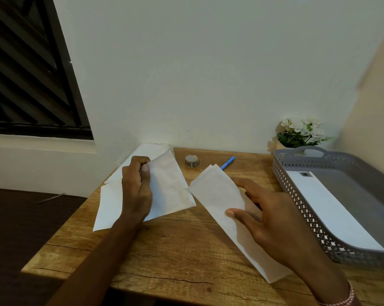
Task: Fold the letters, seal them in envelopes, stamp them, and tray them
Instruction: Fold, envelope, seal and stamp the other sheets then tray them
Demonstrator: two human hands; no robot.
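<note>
Pinched between the thumb and curled fingers of the left hand (138,186), an envelope (171,191) is held near the table's (175,250) back-left corner, above a pile of loose sheets (107,213) that overhangs the left edge. Its mouth cannot be made out from this angle. The right hand (275,221) grasps a folded letter (217,193), thumb on top and fingers underneath, at about the letter's middle, so that one narrow end reaches toward the envelope and almost touches its lower corner, while the other end trails toward the front edge. Both pieces look light, thin and floppy; the letter will likely sag or fan open if taken by one corner, so a hold across the folds near the leading end should steer it better. Paper this limp creases easily and may catch on the envelope's lip. Against the right edge stands the grey tray (297,208) with one stamped envelope (332,208) lying flat in it. By the back edge are a tape roll (192,161) and a blue pen (227,162)
</note>
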